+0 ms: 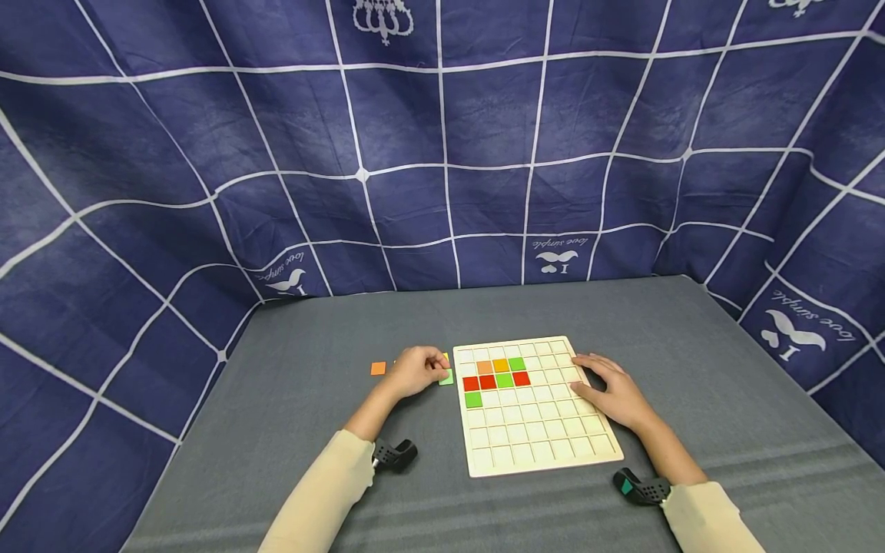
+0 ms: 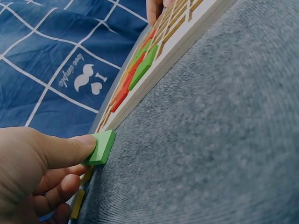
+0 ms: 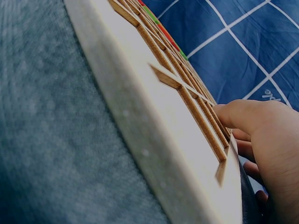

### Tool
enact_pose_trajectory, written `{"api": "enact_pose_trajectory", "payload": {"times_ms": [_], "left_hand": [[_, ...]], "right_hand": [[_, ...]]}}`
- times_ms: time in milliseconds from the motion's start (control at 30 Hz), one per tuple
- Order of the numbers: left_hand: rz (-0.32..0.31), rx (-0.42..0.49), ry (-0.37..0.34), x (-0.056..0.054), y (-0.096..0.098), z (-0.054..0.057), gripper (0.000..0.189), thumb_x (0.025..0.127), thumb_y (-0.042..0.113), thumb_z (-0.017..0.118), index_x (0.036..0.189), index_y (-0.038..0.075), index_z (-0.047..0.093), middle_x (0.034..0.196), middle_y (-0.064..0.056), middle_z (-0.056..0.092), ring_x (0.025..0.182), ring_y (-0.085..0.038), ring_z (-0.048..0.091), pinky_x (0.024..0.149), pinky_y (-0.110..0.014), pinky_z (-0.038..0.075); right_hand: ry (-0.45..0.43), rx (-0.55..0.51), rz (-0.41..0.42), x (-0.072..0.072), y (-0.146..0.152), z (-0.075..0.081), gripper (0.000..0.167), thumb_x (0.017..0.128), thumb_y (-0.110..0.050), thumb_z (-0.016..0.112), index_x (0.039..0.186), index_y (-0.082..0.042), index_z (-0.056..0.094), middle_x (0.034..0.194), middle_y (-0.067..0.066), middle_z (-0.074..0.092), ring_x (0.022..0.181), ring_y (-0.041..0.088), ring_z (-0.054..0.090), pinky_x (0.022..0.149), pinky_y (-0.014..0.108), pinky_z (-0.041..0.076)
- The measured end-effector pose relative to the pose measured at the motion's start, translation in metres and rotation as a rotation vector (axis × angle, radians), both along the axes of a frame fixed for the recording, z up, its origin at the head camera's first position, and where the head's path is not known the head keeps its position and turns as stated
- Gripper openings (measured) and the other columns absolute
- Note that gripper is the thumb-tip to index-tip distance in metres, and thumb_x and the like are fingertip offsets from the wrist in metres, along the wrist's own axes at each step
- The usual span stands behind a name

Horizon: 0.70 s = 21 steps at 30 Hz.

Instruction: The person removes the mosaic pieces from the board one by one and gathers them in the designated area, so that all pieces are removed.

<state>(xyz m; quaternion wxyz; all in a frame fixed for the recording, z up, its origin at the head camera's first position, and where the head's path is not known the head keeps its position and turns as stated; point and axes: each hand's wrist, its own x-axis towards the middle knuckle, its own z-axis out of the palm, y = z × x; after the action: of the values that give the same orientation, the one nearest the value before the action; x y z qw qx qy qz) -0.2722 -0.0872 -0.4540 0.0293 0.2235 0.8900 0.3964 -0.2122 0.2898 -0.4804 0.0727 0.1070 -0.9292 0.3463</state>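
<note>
Presently | green tile (image 2: 101,148): pinched, left hand (image 1: 415,372) | board (image 1: 529,415): right hand (image 1: 615,393) on edge

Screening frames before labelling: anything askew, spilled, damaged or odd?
The blue curtain: its "love simple" lettering reads upside down in the head view, so it looks hung inverted. No spill or damage shows on the grid board or held green tile.

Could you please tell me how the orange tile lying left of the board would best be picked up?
I'd pinch the orange tile by two opposite edges, coming from above with the left hand, the nearer one, once it frees the green tile it pinches. The orange one lies flat on the grey cloth and looks thin, so its edges seem the likeliest hold.
</note>
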Motion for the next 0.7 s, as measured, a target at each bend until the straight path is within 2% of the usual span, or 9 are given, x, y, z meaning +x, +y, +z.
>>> {"api": "enact_pose_trajectory", "payload": {"times_ms": [367, 700], "left_hand": [[-0.005, 0.004, 0.03, -0.0007, 0.002, -0.0009, 0.004, 0.085, 0.006, 0.074, 0.086, 0.006, 0.07, 0.073, 0.004, 0.062, 0.062, -0.008, 0.052, 0.059, -0.024, 0.043], [-0.02, 0.006, 0.021, -0.0028, 0.0061, 0.0009, 0.006, 0.087, 0.011, 0.074, 0.089, 0.008, 0.07, 0.075, 0.005, 0.063, 0.063, -0.01, 0.053, 0.059, -0.026, 0.043]], "right_hand": [[0.03, 0.002, 0.001, -0.0005, 0.0009, -0.0035, 0.053, 0.092, -0.034, 0.068, 0.135, -0.004, 0.056, 0.142, 0.027, 0.044, 0.134, 0.046, 0.033, 0.101, 0.066, 0.026], [0.003, 0.003, 0.005, -0.0025, 0.0014, -0.0044, 0.055, 0.093, -0.035, 0.067, 0.137, -0.005, 0.055, 0.144, 0.026, 0.043, 0.136, 0.045, 0.031, 0.103, 0.065, 0.025]]}}
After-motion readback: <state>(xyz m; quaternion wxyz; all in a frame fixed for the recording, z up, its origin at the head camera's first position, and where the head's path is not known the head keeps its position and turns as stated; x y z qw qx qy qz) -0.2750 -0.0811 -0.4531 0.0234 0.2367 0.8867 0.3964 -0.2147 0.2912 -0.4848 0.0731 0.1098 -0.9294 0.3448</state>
